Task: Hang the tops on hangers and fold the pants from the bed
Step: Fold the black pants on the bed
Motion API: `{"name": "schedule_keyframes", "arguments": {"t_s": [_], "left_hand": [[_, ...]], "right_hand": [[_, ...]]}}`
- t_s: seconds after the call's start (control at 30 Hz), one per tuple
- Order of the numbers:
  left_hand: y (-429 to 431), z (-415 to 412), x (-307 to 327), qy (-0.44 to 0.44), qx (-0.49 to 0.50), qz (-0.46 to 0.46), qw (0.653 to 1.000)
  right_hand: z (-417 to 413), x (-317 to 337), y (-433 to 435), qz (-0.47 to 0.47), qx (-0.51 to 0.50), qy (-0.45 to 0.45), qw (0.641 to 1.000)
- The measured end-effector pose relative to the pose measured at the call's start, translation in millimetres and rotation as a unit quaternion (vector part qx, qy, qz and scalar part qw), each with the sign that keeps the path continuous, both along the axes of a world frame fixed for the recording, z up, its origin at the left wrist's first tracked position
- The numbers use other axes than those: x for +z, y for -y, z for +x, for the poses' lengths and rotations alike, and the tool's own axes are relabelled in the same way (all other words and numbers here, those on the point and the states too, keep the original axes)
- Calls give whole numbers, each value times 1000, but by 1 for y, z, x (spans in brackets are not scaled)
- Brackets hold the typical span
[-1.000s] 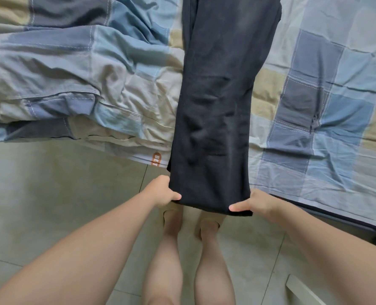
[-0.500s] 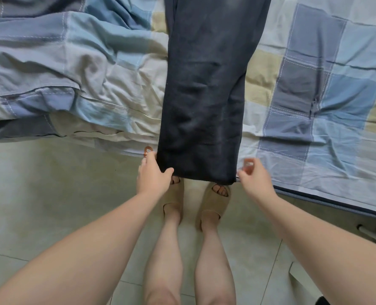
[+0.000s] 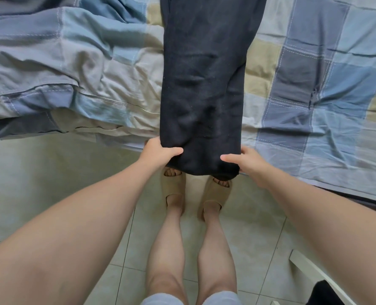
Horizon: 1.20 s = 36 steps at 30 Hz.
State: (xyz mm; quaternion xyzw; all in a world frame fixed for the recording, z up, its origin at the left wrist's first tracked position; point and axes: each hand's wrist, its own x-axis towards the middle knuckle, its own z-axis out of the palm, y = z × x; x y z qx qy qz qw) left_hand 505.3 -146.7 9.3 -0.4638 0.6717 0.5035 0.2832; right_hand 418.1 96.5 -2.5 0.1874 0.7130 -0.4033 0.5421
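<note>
Bed edge (image 3: 314, 164), hands (image 3: 158, 151) (image 3: 248, 160) around pants (image 3: 204, 84) hem

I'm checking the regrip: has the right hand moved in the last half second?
Yes. Judged against the bed edge, the right hand has shifted slightly left, from beside the black pants onto their hem corner, which its fingers now grip.

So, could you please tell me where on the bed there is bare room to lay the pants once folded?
The flat checked sheet right of the black pants is bare down to the bed's edge. Left of them the rumpled duvet crowds the bed. The left hand and right hand grip the pants' near end.
</note>
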Motion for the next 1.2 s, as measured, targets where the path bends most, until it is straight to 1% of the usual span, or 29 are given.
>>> {"name": "schedule_keyframes", "arguments": {"t_s": [0.13, 0.23, 0.3, 0.47, 0.63, 0.7, 0.83, 0.93, 1.03, 1.1, 1.2], "left_hand": [[6, 11, 28, 12, 2, 80, 997], [7, 25, 60, 10, -12, 112, 994], [6, 35, 85, 10, -19, 125, 992], [12, 50, 158, 22, -30, 128, 991], [20, 64, 224, -3, -32, 123, 992], [20, 72, 245, -12, -16, 120, 993], [12, 89, 276, -2, 35, 104, 994], [4, 100, 292, -2, 59, 71, 996], [2, 110, 305, -5, 91, 64, 994], [3, 115, 313, -5, 103, 64, 993], [3, 124, 326, -21, 130, 68, 989]], "right_hand": [[22, 32, -12, 2, -20, -4, 1000], [40, 67, -17, 8, -35, -7, 999], [50, 95, -20, 17, -48, -31, 998], [68, 182, -22, 37, -74, -86, 993], [92, 258, -22, 34, -122, -111, 986], [105, 281, -19, 30, -147, -115, 982], [130, 311, -11, 26, -206, -110, 972], [145, 325, -4, 29, -293, -92, 951], [153, 334, -1, 12, -364, -68, 929], [155, 343, -2, 0, -386, -59, 921], [158, 355, -3, -21, -394, -45, 918]]}}
